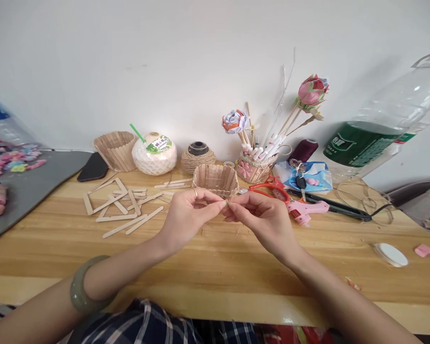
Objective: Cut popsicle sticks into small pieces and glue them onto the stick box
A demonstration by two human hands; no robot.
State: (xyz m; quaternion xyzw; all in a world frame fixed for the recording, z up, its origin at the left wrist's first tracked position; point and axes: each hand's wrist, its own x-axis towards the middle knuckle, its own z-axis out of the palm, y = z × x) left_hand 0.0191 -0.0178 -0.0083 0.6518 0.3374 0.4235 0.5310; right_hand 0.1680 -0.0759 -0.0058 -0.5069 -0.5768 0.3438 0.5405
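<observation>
My left hand (188, 215) and my right hand (261, 217) meet fingertip to fingertip above the wooden table (215, 258). Both pinch something very small between thumb and forefinger; it is too small to name. The pinch sits just in front of a small basket made of popsicle sticks (216, 179), at its lower right corner; whether the fingers touch the basket I cannot tell. A ring is on my left hand and a green bangle (81, 286) on my left wrist.
Loose popsicle sticks (123, 205) lie to the left. Behind stand another stick basket (116, 150), a coconut drink (155, 153), a twine ball (198, 156) and a holder with paper flowers (254, 165). Red scissors (272, 187), a pink glue gun (303, 210) and a plastic bottle (376, 134) lie right.
</observation>
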